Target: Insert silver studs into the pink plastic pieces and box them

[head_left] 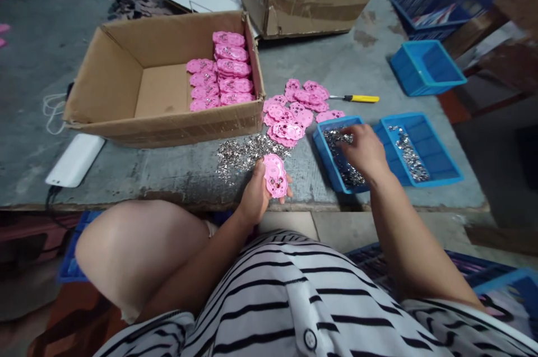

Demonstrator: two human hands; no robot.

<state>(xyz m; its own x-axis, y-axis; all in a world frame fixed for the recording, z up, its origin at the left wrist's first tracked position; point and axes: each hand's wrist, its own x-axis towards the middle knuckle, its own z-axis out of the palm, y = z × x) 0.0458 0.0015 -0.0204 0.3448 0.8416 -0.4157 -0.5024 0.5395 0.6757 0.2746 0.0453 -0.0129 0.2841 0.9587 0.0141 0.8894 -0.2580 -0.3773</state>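
My left hand (253, 195) holds a pink plastic plate (275, 169) with a scalloped edge, gripped by the thumb and fingers over the table's front edge. Its face is turned up, with small holes or fittings at the lower end. My right hand (366, 151) reaches into a blue tray (328, 169) of small shiny metal pieces (352, 176). Its fingers are curled together at the pieces; whatever lies between the fingertips is too small to make out. Behind the held plate, loose metal bits (237, 156) are scattered beside a heap of similar pink plates (300, 116).
An open cardboard box (168, 128) has pink plates stacked along its right side. A second blue tray (443, 152) with metal pieces adjoins the first. Beyond lie a yellow-handled tool (365, 98), another blue tray (424, 63) and a bigger carton (311, 1). A white power bank-like block (75, 161) sits left.
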